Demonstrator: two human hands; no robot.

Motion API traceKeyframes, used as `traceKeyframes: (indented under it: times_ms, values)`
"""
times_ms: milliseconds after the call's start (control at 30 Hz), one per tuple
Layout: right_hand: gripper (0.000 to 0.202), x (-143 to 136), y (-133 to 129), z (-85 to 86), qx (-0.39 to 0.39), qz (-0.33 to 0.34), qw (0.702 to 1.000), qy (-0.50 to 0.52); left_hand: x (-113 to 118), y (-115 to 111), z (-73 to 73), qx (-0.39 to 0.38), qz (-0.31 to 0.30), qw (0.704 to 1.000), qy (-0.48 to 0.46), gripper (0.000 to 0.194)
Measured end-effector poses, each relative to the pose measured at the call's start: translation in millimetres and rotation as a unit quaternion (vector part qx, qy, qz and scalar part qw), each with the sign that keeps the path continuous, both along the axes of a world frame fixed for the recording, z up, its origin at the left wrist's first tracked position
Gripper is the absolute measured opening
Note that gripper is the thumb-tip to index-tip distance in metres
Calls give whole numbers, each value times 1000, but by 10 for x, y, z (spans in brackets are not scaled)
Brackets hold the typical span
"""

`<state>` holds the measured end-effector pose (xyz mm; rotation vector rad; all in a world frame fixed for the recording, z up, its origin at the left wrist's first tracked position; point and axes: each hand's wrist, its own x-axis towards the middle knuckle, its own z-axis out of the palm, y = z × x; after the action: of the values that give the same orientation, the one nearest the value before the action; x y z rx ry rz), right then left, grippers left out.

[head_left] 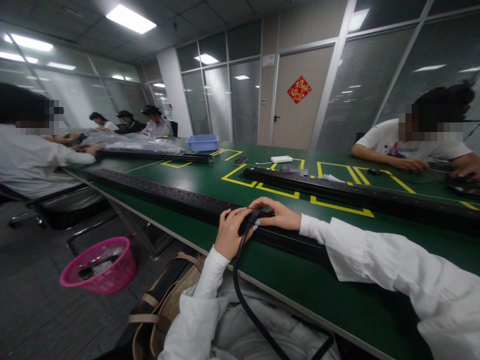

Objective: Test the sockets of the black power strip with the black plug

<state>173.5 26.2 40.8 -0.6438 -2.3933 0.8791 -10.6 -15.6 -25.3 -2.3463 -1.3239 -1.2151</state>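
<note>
A long black power strip with a row of red dots lies along the near side of the green table. Out of its top, between my hands, comes a black plug whose thick black cable hangs over the table edge into my lap. My left hand is closed around the plug's near side, fingers bent over the strip. From the other side my right hand pinches the plug between thumb and curved fingers. The fingers hide where plug and strip meet.
Another black strip lies farther back. Beyond are a white power bank, a phone, a blue bin and plastic-wrapped pieces. Co-workers sit left, right and behind. A pink basket stands on the floor at left.
</note>
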Motion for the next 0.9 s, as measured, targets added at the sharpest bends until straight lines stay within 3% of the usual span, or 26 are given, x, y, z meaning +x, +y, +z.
traceKeyframes:
  times_ms: [900]
  values:
    - [37, 7, -5, -8, -6, -15, 1000, 15, 12, -20, 24, -8, 3, 1000, 11, 39]
